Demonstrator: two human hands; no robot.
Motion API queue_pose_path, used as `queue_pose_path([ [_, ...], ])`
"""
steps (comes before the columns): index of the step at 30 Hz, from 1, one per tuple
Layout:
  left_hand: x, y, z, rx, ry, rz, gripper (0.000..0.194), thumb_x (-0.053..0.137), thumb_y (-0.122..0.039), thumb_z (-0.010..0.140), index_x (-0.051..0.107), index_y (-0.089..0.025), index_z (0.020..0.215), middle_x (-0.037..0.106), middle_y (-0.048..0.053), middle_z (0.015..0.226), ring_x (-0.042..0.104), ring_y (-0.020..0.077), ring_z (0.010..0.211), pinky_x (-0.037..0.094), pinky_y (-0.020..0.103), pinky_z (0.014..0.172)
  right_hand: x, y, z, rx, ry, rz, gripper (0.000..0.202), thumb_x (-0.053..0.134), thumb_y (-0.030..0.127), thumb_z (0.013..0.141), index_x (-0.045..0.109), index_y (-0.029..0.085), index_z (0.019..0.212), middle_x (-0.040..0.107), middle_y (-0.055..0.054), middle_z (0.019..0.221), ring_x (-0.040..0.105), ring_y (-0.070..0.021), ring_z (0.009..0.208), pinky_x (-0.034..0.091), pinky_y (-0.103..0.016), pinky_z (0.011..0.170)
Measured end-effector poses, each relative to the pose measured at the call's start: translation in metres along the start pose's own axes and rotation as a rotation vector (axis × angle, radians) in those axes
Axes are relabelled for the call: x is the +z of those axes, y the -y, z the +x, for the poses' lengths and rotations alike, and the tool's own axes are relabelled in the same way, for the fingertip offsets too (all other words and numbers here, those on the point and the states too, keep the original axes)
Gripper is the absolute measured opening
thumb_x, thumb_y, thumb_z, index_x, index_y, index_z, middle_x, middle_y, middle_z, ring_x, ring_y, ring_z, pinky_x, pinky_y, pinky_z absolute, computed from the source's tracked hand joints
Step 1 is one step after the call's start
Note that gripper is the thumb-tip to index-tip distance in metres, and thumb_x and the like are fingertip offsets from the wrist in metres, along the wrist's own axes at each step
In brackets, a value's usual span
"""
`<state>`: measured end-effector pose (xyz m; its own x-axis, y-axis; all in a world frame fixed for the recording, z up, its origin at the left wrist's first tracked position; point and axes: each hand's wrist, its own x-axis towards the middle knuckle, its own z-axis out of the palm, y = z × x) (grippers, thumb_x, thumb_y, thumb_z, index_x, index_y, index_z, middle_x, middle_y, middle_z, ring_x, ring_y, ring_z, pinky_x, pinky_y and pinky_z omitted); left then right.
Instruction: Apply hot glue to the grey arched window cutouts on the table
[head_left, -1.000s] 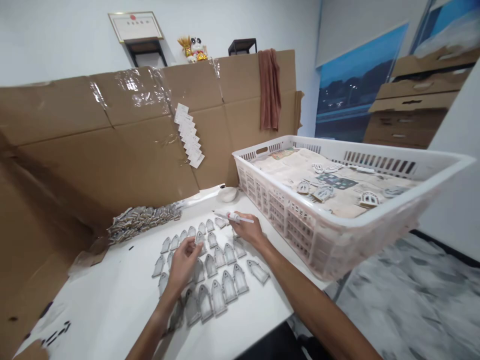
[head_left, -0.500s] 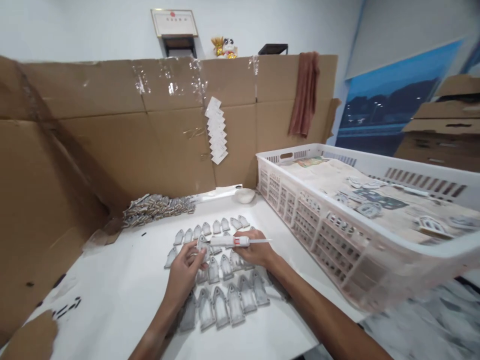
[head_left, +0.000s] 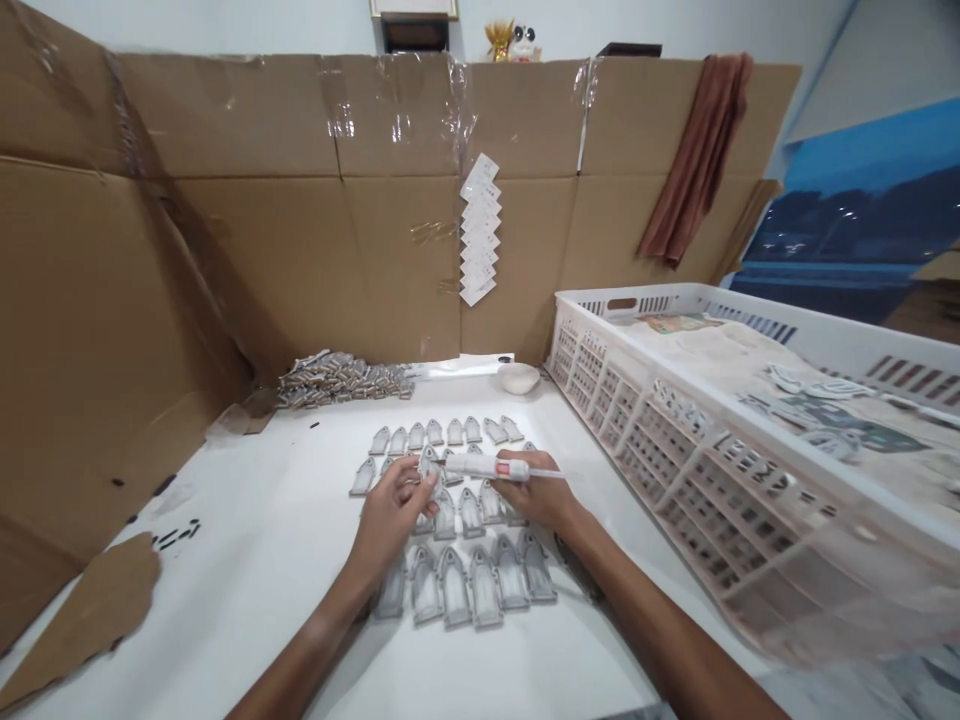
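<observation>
Between the thumb and fingers of my left hand [head_left: 403, 500] is a small grey arch-shaped piece [head_left: 430, 461], raised above the rows. My right hand [head_left: 538, 488] is closed round a white pen-like tool [head_left: 480, 466] with a red mark, lying nearly level. Its thin dark tip points left and meets or almost meets the held piece; contact is too small to tell. Several similar arch-shaped pieces [head_left: 454, 587] lie in rows on the white table [head_left: 255, 560], under and around both hands.
A heap of small metallic pieces [head_left: 337, 380] lies at the back left, near a white bowl [head_left: 518, 378]. A white plastic crate [head_left: 645, 420] stands on the right. Cardboard walls [head_left: 397, 250] rise behind. Torn cardboard [head_left: 90, 620] and black bits [head_left: 180, 533] lie left.
The camera view has tilted down and shifted left, so the scene sits farther right in the picture. Both hands keep their holds, with the tool's tip still at the piece.
</observation>
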<state>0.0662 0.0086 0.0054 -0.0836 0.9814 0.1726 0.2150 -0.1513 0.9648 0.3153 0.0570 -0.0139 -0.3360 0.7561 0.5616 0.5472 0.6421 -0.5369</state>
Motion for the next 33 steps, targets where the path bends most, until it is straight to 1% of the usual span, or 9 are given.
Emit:
queue_pose_path([
  [5,0.0007,0.0008,-0.0016,-0.004,-0.002,0.017,0.051,0.076,-0.061,0.083,0.059,-0.023,0.113,0.066,-0.001,0.095,0.072,0.0179,0.062,0.058,0.033,0.065,0.0002,0.0013,-0.0007,0.006,0.002,-0.005,0.025,0.057,0.027,0.086,0.047,0.024,0.063,0.054,0.003,0.056,0.046,-0.0133,0.051,0.033,-0.026,0.057],
  [11,0.0004,-0.0006,-0.0016,-0.014,-0.002,0.034,0.054,0.074,-0.064,0.082,0.059,-0.023,0.114,0.068,0.000,0.095,0.073,0.0189,0.064,0.059,0.034,0.067,-0.0004,0.0019,-0.0001,0.048,0.035,-0.021,0.024,0.058,0.028,0.086,0.047,0.024,0.065,0.056,0.003,0.058,0.049,-0.0138,0.053,0.033,-0.025,0.057],
  [16,-0.0008,0.0018,-0.0015,0.008,-0.012,0.061,0.051,0.073,-0.062,0.086,0.057,-0.023,0.116,0.069,-0.001,0.095,0.074,0.0197,0.065,0.058,0.033,0.068,0.0007,0.0000,-0.0004,0.035,0.051,-0.075,0.022,0.058,0.032,0.090,0.056,0.023,0.070,0.063,0.001,0.063,0.056,-0.0142,0.057,0.033,-0.025,0.059],
  [22,-0.0009,0.0018,-0.0054,0.080,-0.022,0.177,0.045,0.067,-0.059,0.094,0.059,-0.024,0.121,0.072,0.000,0.093,0.076,0.0209,0.069,0.056,0.032,0.068,-0.0017,0.0002,-0.0020,0.000,0.045,-0.168,0.022,0.058,0.036,0.095,0.068,0.023,0.080,0.072,0.000,0.069,0.063,-0.0152,0.061,0.033,-0.025,0.060],
  [25,-0.0033,0.0013,-0.0060,0.158,-0.040,0.234,0.042,0.066,-0.056,0.096,0.064,-0.023,0.122,0.072,0.000,0.092,0.076,0.0203,0.070,0.056,0.030,0.067,-0.0040,0.0016,-0.0027,-0.030,0.059,-0.213,0.019,0.058,0.034,0.095,0.072,0.023,0.089,0.077,-0.001,0.076,0.067,-0.0166,0.065,0.033,-0.026,0.060],
  [28,-0.0070,0.0025,-0.0047,0.241,-0.074,0.334,0.039,0.066,-0.052,0.097,0.070,-0.023,0.123,0.075,0.003,0.096,0.075,0.0191,0.071,0.057,0.032,0.073,-0.0058,0.0046,-0.0029,-0.053,0.077,-0.293,0.015,0.061,0.030,0.092,0.074,0.023,0.096,0.080,-0.002,0.083,0.070,-0.0175,0.069,0.031,-0.027,0.060],
  [31,-0.0086,0.0046,-0.0026,0.270,-0.109,0.367,0.038,0.066,-0.051,0.097,0.073,-0.023,0.122,0.078,0.004,0.100,0.073,0.0191,0.073,0.058,0.034,0.079,-0.0070,0.0081,-0.0026,-0.095,0.075,-0.380,0.016,0.061,0.031,0.096,0.074,0.023,0.093,0.080,-0.002,0.080,0.068,-0.0166,0.066,0.027,-0.029,0.059],
  [33,-0.0080,0.0059,-0.0011,0.238,-0.121,0.310,0.040,0.068,-0.053,0.096,0.073,-0.022,0.122,0.078,0.005,0.100,0.074,0.0205,0.078,0.059,0.034,0.080,-0.0074,0.0093,-0.0027,-0.127,0.056,-0.406,0.022,0.060,0.033,0.099,0.073,0.022,0.087,0.078,-0.002,0.075,0.066,-0.0153,0.064,0.025,-0.030,0.058],
])
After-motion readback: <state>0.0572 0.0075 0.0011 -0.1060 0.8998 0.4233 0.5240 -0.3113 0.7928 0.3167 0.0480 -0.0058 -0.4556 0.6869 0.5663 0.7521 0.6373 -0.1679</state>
